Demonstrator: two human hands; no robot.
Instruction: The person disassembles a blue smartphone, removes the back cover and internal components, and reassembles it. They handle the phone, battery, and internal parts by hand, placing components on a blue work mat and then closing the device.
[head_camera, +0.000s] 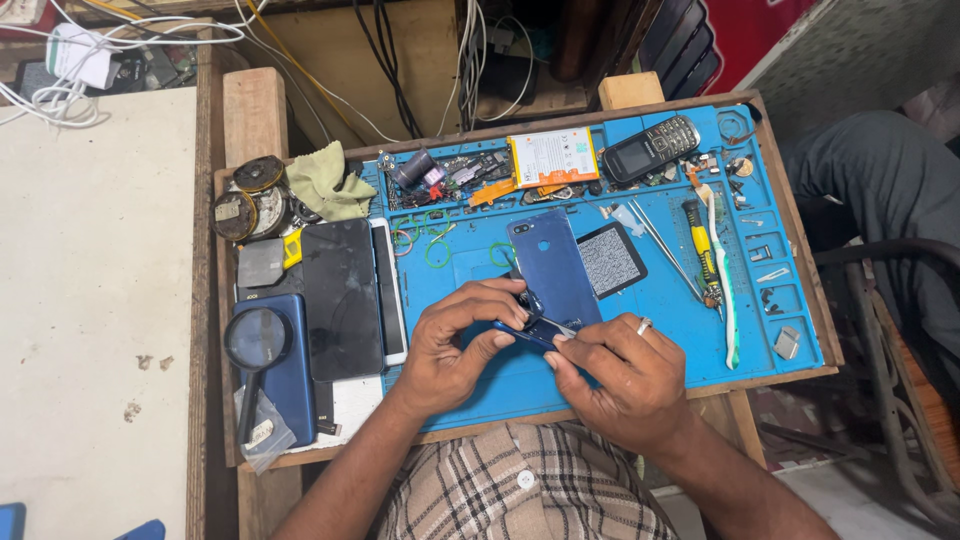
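At left of the frame, a magnifier (256, 341) lies on a blue phone beside a dark screen (342, 297). At centre, on the blue mat (690, 340), the left hand (455, 350) grips the lower end of a blue phone (552, 268); the right hand (625, 375) pinches a thin tool (553, 323) against it. A screwdriver (702, 250) lies at right.

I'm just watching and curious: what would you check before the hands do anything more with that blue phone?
1. Blue smartphone lies back up on the blue repair mat: ok.
2. Left hand grips the phone's lower end: ok.
3. Right hand holds a thin metal tool at that end: ok.
4. Tool tip seated in the seam: cannot tell.
5. Tweezers and yellow-handled screwdriver lie on the mat beside the phone: ok.
6. Loose battery lies apart from the phone: ok.
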